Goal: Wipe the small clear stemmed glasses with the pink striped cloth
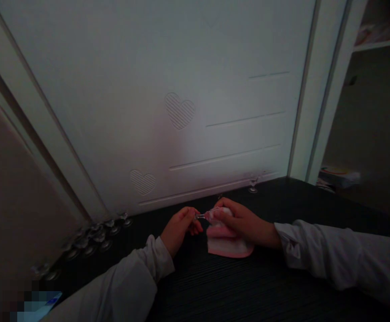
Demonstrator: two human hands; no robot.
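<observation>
Just above the dark tabletop, a small stemmed glass [201,216] lies sideways between my two hands. My left hand [180,226] is closed on its foot end, fingertips pinching it. Around the bowl end, my right hand [240,220] presses a pink and white cloth [226,243]. The cloth covers most of the bowl and hangs down below my right hand to the table. Fingers of my right hand partly hide the glass rim.
Several small stemmed glasses [96,235] stand at the left of the dark table [208,286]. Another glass [253,184] stands at the back right, near the white panel [215,89] with heart patterns. A blue-white item [44,304] lies at the lower left, partly blurred out.
</observation>
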